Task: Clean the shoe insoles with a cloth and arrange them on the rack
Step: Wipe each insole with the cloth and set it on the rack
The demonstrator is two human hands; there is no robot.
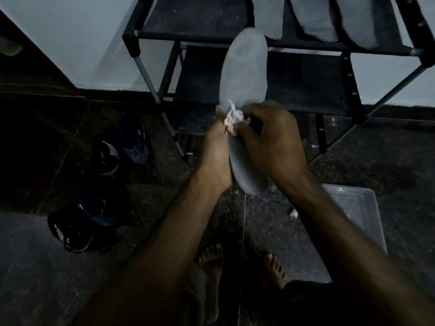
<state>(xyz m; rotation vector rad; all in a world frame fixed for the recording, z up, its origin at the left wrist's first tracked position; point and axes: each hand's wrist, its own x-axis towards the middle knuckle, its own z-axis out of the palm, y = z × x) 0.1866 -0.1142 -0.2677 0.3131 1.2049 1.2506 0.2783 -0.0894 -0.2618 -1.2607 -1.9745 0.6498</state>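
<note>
Dim light. Pale blue-grey painted wall (77,43) meets dark speckled polished stone floor (259,222) at a dark skirting strip. Dark wooden door edge (28,67) at left.

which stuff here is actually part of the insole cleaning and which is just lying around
In the job: the grey insole held by the left hand; the white cloth pinched by the right hand; the black rack; three insoles on its top shelf.

Lying about: dark shoes on the floor at left; clear plastic tub at right.
</note>
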